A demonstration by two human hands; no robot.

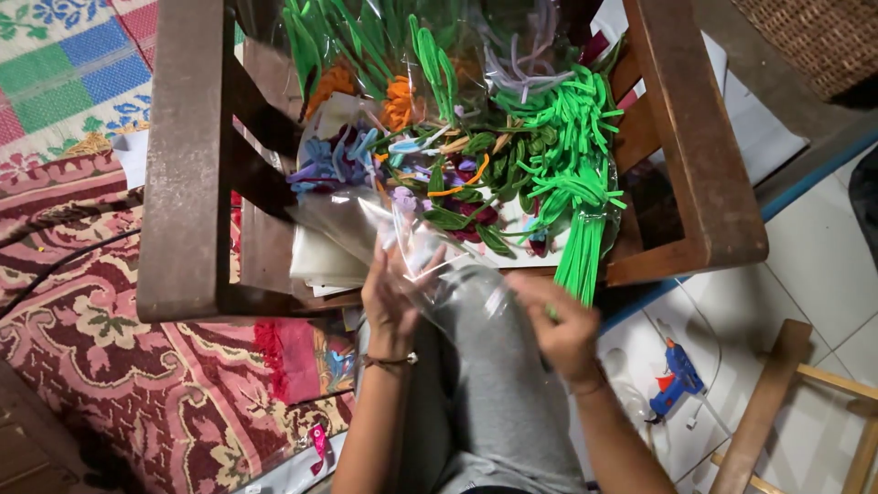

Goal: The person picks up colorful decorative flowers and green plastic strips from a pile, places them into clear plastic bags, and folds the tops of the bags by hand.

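Observation:
My left hand [391, 297] and my right hand [560, 329] hold a clear plastic bag [457, 274] over my knee, at the near edge of a dark wooden chair [183, 174]. The left hand grips the bag's left side. The right hand closes on its right side, with a bit of green showing between the fingers. On the chair seat lies a heap of pipe cleaners: a bright green bundle [576, 155], dark green leaf shapes [457, 220], orange pieces [399, 101], and blue and purple ones [329, 160], some in clear bags.
A blue glue gun [675, 382] lies on a clear sheet on the white tiled floor at the right. A light wooden frame [777, 402] stands beside it. A red patterned rug [110, 366] covers the floor at the left, crossed by a black cable [55, 265].

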